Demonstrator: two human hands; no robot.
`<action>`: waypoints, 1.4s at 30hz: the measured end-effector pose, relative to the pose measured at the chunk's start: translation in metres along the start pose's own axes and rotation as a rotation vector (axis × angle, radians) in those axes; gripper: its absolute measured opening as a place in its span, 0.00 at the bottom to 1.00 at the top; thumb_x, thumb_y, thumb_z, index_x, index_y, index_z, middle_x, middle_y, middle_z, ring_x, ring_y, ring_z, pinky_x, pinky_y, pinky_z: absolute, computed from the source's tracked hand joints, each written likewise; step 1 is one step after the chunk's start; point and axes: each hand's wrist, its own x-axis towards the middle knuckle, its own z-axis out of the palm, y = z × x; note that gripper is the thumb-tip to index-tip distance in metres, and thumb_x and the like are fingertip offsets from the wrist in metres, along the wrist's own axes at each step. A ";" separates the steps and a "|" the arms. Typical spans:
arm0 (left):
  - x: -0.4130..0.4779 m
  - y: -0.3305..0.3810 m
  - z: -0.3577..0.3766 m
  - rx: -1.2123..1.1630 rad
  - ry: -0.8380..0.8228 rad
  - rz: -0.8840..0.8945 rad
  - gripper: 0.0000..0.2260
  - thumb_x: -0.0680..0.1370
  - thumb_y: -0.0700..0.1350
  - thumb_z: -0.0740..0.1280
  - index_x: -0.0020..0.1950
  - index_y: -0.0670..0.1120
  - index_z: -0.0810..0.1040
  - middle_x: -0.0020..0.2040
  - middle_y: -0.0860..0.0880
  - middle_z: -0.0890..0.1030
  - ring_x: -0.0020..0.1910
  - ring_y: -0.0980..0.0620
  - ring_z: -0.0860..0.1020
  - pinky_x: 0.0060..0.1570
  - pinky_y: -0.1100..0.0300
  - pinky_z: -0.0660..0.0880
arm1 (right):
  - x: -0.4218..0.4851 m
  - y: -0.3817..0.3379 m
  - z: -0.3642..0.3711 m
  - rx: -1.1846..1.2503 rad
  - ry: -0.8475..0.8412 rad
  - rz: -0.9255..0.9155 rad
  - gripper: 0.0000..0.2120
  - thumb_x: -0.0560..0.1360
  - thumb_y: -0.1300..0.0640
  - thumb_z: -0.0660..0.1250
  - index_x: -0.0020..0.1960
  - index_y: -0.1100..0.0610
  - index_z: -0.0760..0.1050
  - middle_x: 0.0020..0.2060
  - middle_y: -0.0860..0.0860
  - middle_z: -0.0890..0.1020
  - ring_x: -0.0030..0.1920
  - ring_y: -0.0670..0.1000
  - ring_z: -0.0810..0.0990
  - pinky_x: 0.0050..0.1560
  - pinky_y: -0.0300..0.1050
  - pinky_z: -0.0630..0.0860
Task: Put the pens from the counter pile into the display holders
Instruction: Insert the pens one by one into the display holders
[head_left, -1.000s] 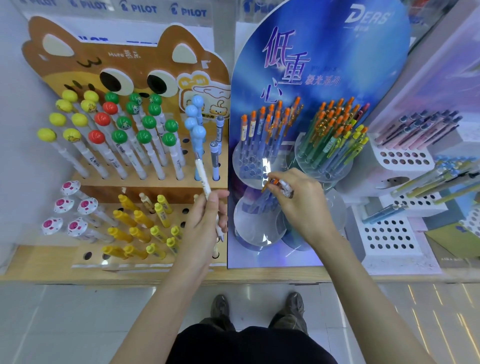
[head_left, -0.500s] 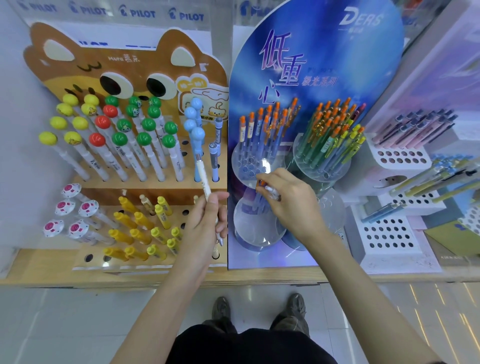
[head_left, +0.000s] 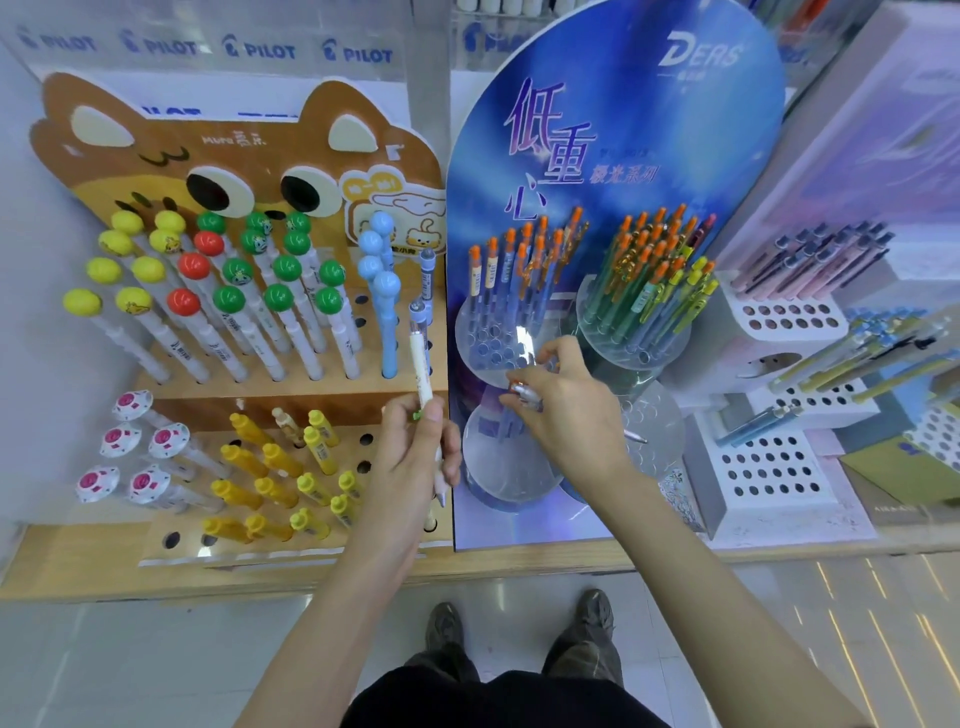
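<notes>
Orange-capped pen (head_left: 523, 391): head view, the only one. It lies crosswise in the right hand, cap end to the left, with the metal tip poking out past the palm on the right.
Right hand (head_left: 571, 410): fingers curled round this pen, pinching it near the cap. It hovers between the upper clear holder (head_left: 485, 345) and the lower clear holder (head_left: 501, 470) on the blue display board (head_left: 623, 130).
Left hand (head_left: 410, 457): closed round the lower barrel of a white pen (head_left: 420, 364), which is near upright and tilted slightly left. It sits in front of the right edge of the wooden bear stand (head_left: 311, 395).
Counter pile: not identifiable in this view. The two held pens are the only loose ones seen.
Step (judged): mid-placement. The orange-capped pen is carried to the holders and not yet seated.
Next move (judged): turn the pen tip-down, line it up over a free front hole of the upper clear holder, and lower it straight.
Edges: the holder rim is just under the fingertips and standing orange-capped pens are just behind. The packed holder (head_left: 639, 338) is just beside the knuckles on the right.
Open room: toward the person, above the lower discs. What they hold is blurred through the acrylic.
Risk (judged): a sideways entry could knock the back rows. The white pen is near the board's left edge, so keep the hands apart.
</notes>
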 end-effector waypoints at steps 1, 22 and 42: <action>0.000 -0.001 0.001 0.007 -0.010 0.003 0.06 0.82 0.48 0.58 0.48 0.48 0.72 0.32 0.55 0.74 0.28 0.56 0.70 0.31 0.61 0.69 | -0.002 0.000 -0.003 0.002 -0.011 -0.010 0.14 0.75 0.50 0.69 0.59 0.53 0.78 0.59 0.53 0.69 0.45 0.56 0.78 0.37 0.48 0.74; -0.040 -0.037 0.237 0.291 -0.579 -0.097 0.14 0.58 0.53 0.77 0.40 0.52 0.79 0.36 0.53 0.77 0.36 0.52 0.71 0.38 0.60 0.71 | -0.115 0.176 -0.141 2.026 0.391 0.747 0.19 0.82 0.51 0.53 0.47 0.62 0.76 0.37 0.52 0.83 0.39 0.48 0.81 0.46 0.40 0.80; -0.045 -0.102 0.495 0.295 -0.507 -0.125 0.04 0.72 0.39 0.73 0.41 0.48 0.82 0.32 0.56 0.81 0.33 0.63 0.77 0.33 0.73 0.71 | -0.168 0.422 -0.235 1.545 0.411 0.717 0.09 0.73 0.56 0.69 0.51 0.60 0.78 0.34 0.52 0.78 0.35 0.48 0.78 0.38 0.38 0.76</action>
